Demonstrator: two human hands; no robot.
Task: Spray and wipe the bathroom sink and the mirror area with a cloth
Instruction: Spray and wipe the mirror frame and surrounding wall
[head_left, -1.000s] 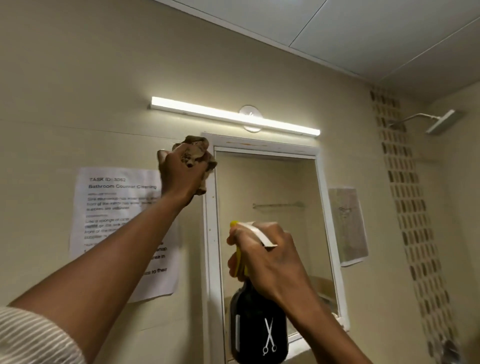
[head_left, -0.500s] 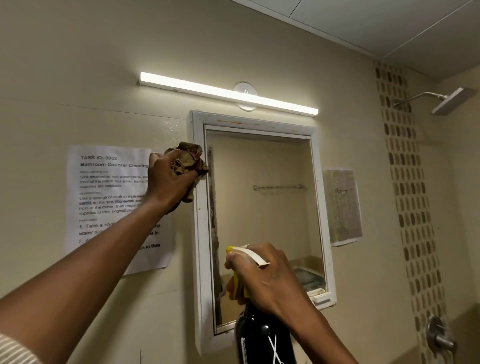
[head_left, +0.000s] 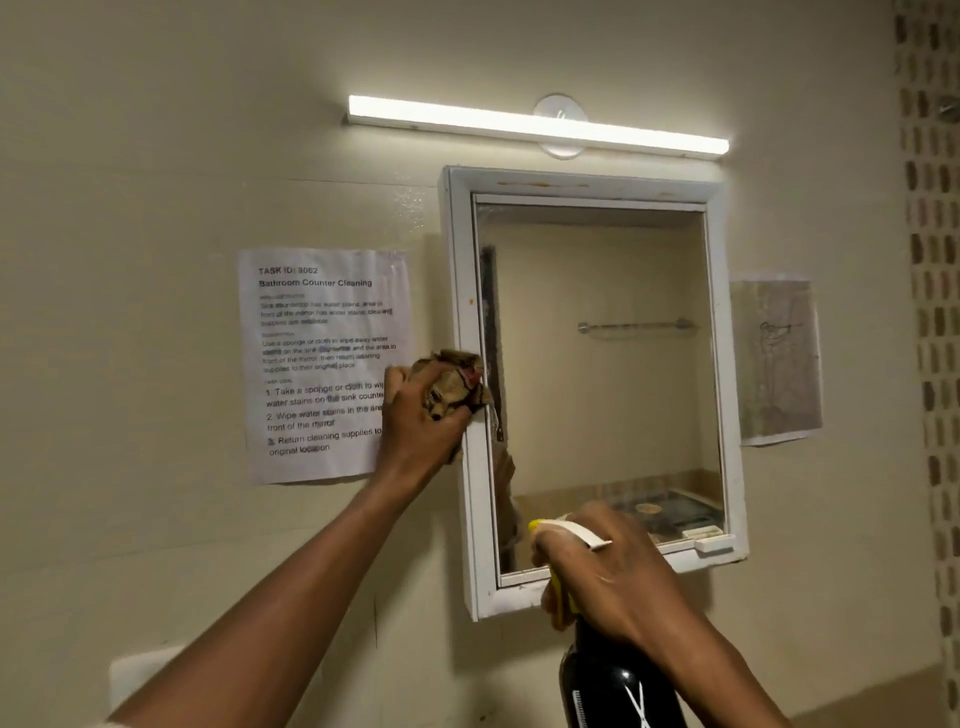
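A white-framed mirror (head_left: 602, 364) hangs on the beige wall. My left hand (head_left: 415, 421) grips a crumpled brown cloth (head_left: 452, 384) and presses it against the left side of the mirror frame (head_left: 462, 291), about halfway down. My right hand (head_left: 608, 577) holds a black spray bottle (head_left: 618, 686) with a white and yellow trigger head (head_left: 566, 532), in front of the mirror's lower edge. The sink is out of view.
A printed task sheet (head_left: 322, 364) is taped to the wall left of the mirror, and another paper (head_left: 776, 358) to its right. A light bar (head_left: 535, 124) glows above. Patterned tiles (head_left: 930, 312) run down the far right. A white box (head_left: 135, 675) sits low on the left.
My left hand has slid the cloth down the left side of the mirror frame, from its top corner to about mid-height. The view has tilted lower, and the spray bottle stayed in my right hand.
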